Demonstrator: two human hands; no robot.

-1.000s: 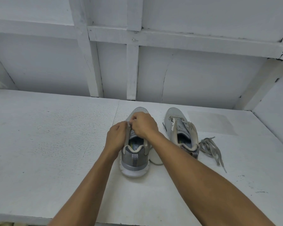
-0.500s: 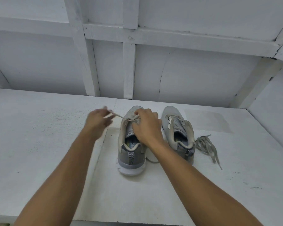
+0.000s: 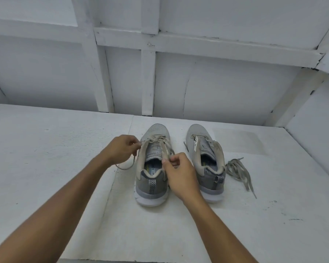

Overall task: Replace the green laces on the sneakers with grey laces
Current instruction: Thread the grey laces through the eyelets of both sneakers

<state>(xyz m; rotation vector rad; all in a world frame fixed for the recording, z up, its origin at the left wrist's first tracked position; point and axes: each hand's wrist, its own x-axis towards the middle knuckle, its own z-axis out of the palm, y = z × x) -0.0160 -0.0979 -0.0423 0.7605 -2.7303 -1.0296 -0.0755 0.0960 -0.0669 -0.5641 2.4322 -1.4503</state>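
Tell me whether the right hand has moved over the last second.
Yes. The right hand has drawn back along the left sneaker, from its front eyelets toward its heel collar, pinching the lace.

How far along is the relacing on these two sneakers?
Done: the right sneaker looks unlaced. In hand: the left sneaker has a lace through only its toe-end eyelets; the left hand and right hand each pinch an end. Left: its upper eyelets, then the right sneaker, beside which a loose lace lies.
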